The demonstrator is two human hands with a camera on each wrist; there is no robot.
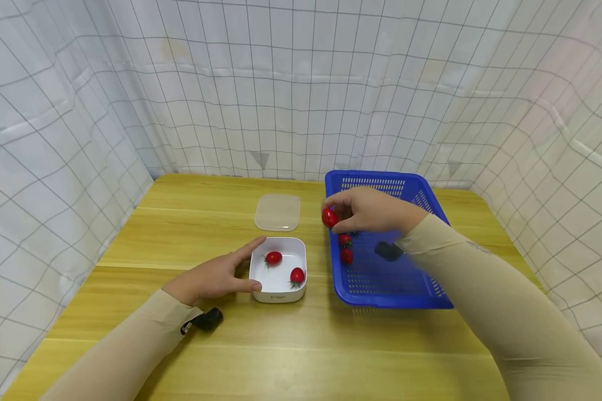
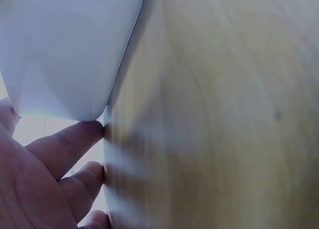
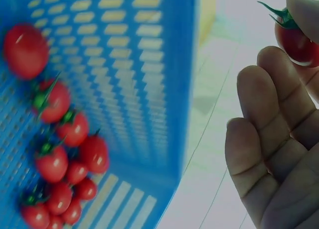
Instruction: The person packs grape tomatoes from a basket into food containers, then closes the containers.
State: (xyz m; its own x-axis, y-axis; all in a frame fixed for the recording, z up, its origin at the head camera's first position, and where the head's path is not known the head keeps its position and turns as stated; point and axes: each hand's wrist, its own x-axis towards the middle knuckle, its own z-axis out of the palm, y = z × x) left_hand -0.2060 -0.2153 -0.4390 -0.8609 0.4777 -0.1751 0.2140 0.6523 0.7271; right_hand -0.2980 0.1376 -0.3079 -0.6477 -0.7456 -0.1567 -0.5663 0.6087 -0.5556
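Note:
My right hand (image 1: 363, 209) pinches a red cherry tomato (image 1: 329, 218) between thumb and fingertips, above the left rim of a blue basket (image 1: 391, 302). In the right wrist view this held tomato (image 3: 298, 42) shows its green stem, and the other fingers extend below it. My left hand (image 1: 222, 274) lies against the left side of a white square container (image 1: 279, 297), its thumb at the front rim and forefinger at the back corner. Inside the container sit two tomatoes, one towards the back left (image 1: 273, 258) and another at the right (image 1: 297, 275).
Several more cherry tomatoes (image 3: 51, 162) lie in the basket along its left side, partly hidden by my right hand in the head view. Behind the container, a translucent square lid (image 1: 278, 212) lies flat on the wooden table (image 1: 261, 356). White gridded curtains (image 1: 301, 100) surround the table.

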